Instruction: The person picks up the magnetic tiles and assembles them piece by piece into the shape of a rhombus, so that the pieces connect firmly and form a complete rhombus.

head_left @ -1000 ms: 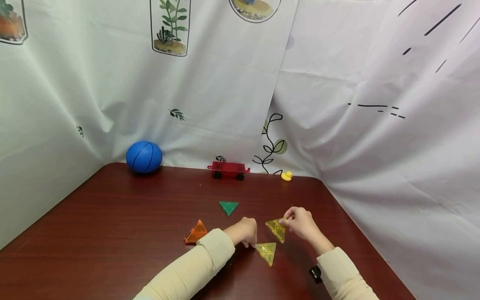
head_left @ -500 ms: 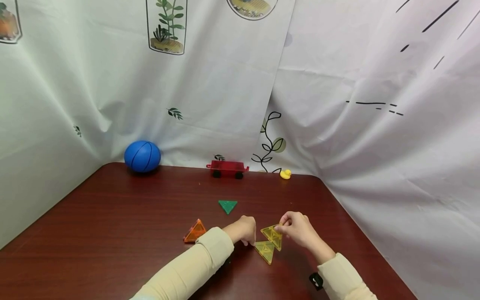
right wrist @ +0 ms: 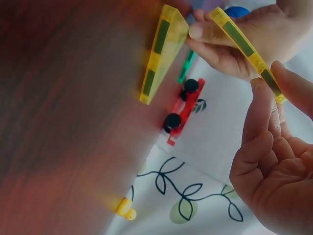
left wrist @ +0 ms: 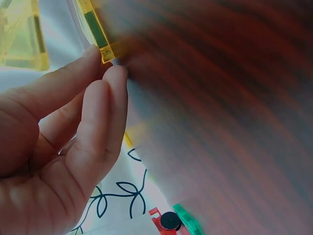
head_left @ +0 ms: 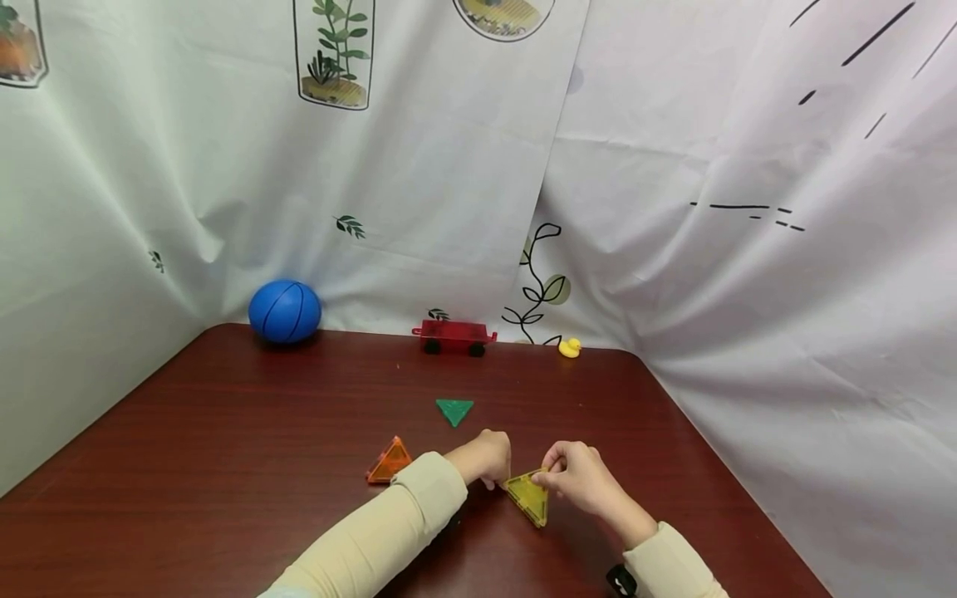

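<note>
Two yellow triangular magnetic tiles overlap in the head view. My left hand pinches the lower tile at one corner, low over the table. My right hand grips the upper tile between thumb and fingers at its edge. A gap between the two tiles shows in the right wrist view, where the held upper tile is seen edge-on. The left wrist view has my left fingertips at the corner of the lower tile, and the other tile apart at upper left.
An orange triangular tile lies left of my left forearm, and a green triangular tile lies beyond my hands. Along the back stand a blue ball, a red wheeled toy wagon and a yellow duck, before a hanging cloth.
My right hand has brought its yellow tile left and nearer to me, from beyond the other tile to over it. The left hand has kept its place at the lower tile's corner.
</note>
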`<control>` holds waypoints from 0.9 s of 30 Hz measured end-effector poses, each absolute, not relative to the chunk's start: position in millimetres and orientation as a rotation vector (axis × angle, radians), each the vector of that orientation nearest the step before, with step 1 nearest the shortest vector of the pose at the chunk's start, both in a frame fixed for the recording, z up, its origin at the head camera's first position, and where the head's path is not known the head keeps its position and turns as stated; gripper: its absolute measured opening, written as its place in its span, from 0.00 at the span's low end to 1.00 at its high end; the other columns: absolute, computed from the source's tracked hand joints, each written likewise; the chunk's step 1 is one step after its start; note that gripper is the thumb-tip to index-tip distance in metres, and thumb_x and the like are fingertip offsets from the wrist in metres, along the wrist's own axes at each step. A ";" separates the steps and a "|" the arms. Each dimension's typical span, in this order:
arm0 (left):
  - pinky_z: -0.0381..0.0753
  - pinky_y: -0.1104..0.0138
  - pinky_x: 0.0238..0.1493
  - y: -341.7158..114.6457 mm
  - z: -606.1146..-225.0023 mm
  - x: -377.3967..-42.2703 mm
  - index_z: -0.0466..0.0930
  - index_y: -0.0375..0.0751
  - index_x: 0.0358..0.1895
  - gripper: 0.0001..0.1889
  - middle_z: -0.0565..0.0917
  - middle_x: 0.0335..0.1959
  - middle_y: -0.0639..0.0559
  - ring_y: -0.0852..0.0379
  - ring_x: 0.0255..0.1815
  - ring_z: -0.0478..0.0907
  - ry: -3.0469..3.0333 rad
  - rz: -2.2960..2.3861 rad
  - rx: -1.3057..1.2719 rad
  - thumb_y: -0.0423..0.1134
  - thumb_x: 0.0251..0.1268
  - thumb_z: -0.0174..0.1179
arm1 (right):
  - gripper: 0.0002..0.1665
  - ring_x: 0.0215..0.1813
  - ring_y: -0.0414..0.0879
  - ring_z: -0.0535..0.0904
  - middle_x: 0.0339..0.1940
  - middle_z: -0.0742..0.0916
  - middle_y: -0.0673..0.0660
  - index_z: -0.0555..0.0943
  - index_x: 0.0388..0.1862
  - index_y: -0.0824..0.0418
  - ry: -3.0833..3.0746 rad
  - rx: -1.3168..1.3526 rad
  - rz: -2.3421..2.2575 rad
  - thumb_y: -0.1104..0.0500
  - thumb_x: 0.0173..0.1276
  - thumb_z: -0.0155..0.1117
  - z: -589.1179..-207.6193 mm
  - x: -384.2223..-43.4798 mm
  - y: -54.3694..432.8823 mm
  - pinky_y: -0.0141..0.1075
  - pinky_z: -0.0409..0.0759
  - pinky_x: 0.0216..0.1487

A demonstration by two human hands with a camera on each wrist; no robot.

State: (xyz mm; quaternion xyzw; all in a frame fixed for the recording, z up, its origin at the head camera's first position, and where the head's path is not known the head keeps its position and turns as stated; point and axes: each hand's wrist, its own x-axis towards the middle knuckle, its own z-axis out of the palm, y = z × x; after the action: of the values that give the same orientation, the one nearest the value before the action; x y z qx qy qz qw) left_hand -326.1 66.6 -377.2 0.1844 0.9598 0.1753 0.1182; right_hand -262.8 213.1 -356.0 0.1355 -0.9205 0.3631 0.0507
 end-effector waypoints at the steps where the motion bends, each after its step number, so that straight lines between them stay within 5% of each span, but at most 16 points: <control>1: 0.71 0.74 0.12 66.8 -377.3 -326.2 0.79 0.45 0.12 0.10 0.77 0.17 0.54 0.63 0.10 0.74 2.810 0.508 0.533 0.31 0.45 0.65 | 0.13 0.14 0.43 0.73 0.12 0.77 0.48 0.74 0.20 0.61 -2.807 0.421 1.110 0.59 0.46 0.70 -357.1 -262.7 212.4 0.33 0.70 0.15; 8: 0.71 0.74 0.12 67.1 -376.9 -325.9 0.79 0.45 0.11 0.10 0.77 0.23 0.48 0.63 0.10 0.74 2.816 0.493 0.508 0.30 0.44 0.65 | 0.13 0.13 0.40 0.72 0.13 0.77 0.48 0.73 0.20 0.61 -2.816 0.468 1.104 0.60 0.46 0.70 -365.8 -264.5 210.0 0.32 0.71 0.15; 16: 0.70 0.76 0.12 62.7 -376.4 -324.7 0.80 0.48 0.10 0.10 0.76 0.11 0.61 0.65 0.10 0.73 2.825 0.439 0.619 0.33 0.42 0.67 | 0.12 0.13 0.39 0.71 0.13 0.76 0.47 0.73 0.20 0.61 -2.833 0.478 1.063 0.61 0.46 0.69 -371.9 -266.4 207.5 0.32 0.70 0.14; 27: 0.72 0.73 0.14 53.3 -368.8 -312.8 0.81 0.44 0.15 0.10 0.77 0.19 0.53 0.62 0.14 0.72 2.748 0.703 0.675 0.24 0.37 0.66 | 0.13 0.16 0.34 0.67 0.12 0.74 0.42 0.72 0.18 0.57 -2.751 0.544 0.842 0.60 0.43 0.70 -374.6 -263.9 202.7 0.28 0.67 0.17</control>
State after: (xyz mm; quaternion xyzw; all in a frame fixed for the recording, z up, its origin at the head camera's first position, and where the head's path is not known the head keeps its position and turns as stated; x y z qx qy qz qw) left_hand -312.8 53.3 -368.8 0.2301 0.9365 0.2396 0.1127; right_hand -263.9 202.7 -374.6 0.1847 -0.9342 0.2859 0.1067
